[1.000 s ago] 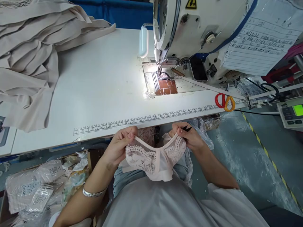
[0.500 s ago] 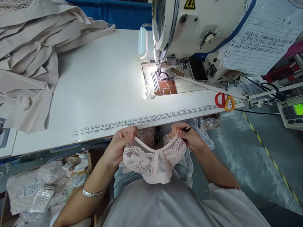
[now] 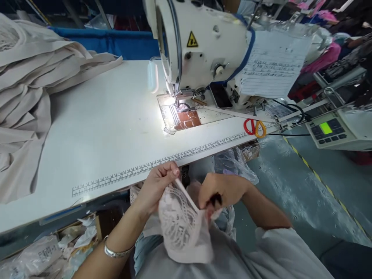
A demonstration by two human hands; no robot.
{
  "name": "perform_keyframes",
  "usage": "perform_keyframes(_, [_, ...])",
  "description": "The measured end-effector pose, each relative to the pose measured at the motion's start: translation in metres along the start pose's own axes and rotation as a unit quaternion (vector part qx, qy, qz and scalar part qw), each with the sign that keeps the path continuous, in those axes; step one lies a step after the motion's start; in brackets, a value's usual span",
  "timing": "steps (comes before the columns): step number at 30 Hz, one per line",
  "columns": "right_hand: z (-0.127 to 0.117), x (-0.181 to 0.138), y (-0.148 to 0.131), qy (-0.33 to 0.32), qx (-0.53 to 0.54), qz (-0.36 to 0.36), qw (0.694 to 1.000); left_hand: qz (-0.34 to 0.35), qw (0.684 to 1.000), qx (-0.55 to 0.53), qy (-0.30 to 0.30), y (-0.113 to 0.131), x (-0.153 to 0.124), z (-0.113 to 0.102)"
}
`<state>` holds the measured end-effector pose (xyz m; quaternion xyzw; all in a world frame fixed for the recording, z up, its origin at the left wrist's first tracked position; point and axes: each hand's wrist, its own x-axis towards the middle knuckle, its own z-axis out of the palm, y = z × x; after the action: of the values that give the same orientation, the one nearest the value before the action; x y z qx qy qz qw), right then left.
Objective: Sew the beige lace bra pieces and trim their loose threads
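A pale pink lace bra [image 3: 181, 226] hangs above my lap, in front of the table edge. My left hand [image 3: 158, 188] is closed, pinching the bra's upper edge between thumb and fingers, and a narrow band runs taut from there toward the middle. My right hand [image 3: 223, 190] is curled at the centre of the bra, its fingers bent down and smeared by motion. A small dark pointed tool [image 3: 215, 199] shows at that hand, too blurred to name. The far cup is mostly hidden behind the right hand.
A lit sewing machine [image 3: 203, 46] stands on the white table [image 3: 116, 128], which has a printed ruler [image 3: 130, 170] along its front edge. Red-and-orange-handled scissors [image 3: 255, 128] lie at the right. Beige fabric [image 3: 26, 97] is heaped at the left; a box of plastic packets [image 3: 43, 252] sits below.
My right hand has moved from the bra's right end in to its centre and turned over. The bra, stretched wide before, now hangs bunched. The view has shifted, showing more of the machine.
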<state>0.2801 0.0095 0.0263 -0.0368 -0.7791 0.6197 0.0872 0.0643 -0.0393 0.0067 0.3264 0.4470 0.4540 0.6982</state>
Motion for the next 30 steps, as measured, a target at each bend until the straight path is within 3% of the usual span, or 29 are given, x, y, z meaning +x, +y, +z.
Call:
perform_keyframes(2, [-0.002, -0.01, -0.008, 0.01, 0.066, -0.015, 0.998, 0.132, 0.978, 0.147, 0.07, 0.007, -0.001, 0.002])
perform_keyframes(4, [-0.002, -0.02, -0.014, 0.085, 0.096, 0.0, 0.992, 0.273, 0.917, 0.269, 0.115, 0.014, -0.01, 0.003])
perform_keyframes(5, [-0.001, -0.023, -0.015, 0.134, 0.096, 0.015, 0.986, 0.322, 0.887, 0.311, 0.112, 0.016, -0.016, 0.004])
perform_keyframes(7, [0.006, -0.025, -0.015, 0.222, 0.076, 0.053, 0.971, 0.357, 0.856, 0.37, 0.053, 0.014, -0.03, 0.006])
perform_keyframes(9, [0.017, -0.019, -0.009, 0.27, 0.056, 0.089, 0.957, 0.353, 0.838, 0.416, -0.006, 0.004, -0.038, 0.009])
perform_keyframes(12, [0.035, -0.005, 0.005, 0.315, 0.035, 0.12, 0.941, 0.323, 0.829, 0.457, -0.011, -0.014, -0.038, 0.011])
perform_keyframes(16, [0.048, 0.005, 0.02, 0.345, -0.032, 0.12, 0.93, 0.244, 0.863, 0.442, 0.011, -0.022, -0.028, 0.007])
perform_keyframes(21, [0.057, 0.004, 0.03, 0.322, -0.182, 0.068, 0.927, 0.176, 0.91, 0.375, 0.017, -0.02, -0.024, -0.001])
perform_keyframes(23, [0.06, 0.003, 0.035, 0.341, -0.296, 0.076, 0.889, 0.176, 0.912, 0.366, 0.06, -0.023, -0.025, -0.003])
perform_keyframes(25, [0.062, 0.003, 0.041, 0.382, -0.404, 0.091, 0.826, 0.187, 0.905, 0.367, 0.101, -0.025, -0.027, -0.002])
perform_keyframes(27, [0.062, 0.003, 0.045, 0.398, -0.471, 0.092, 0.782, 0.197, 0.899, 0.375, 0.106, -0.026, -0.028, 0.0])
perform_keyframes(28, [0.061, 0.002, 0.047, 0.385, -0.486, 0.086, 0.78, 0.202, 0.898, 0.379, 0.096, -0.025, -0.029, 0.001])
perform_keyframes(30, [0.057, 0.001, 0.047, 0.348, -0.48, 0.062, 0.803, 0.203, 0.898, 0.383, 0.078, -0.021, -0.029, 0.001])
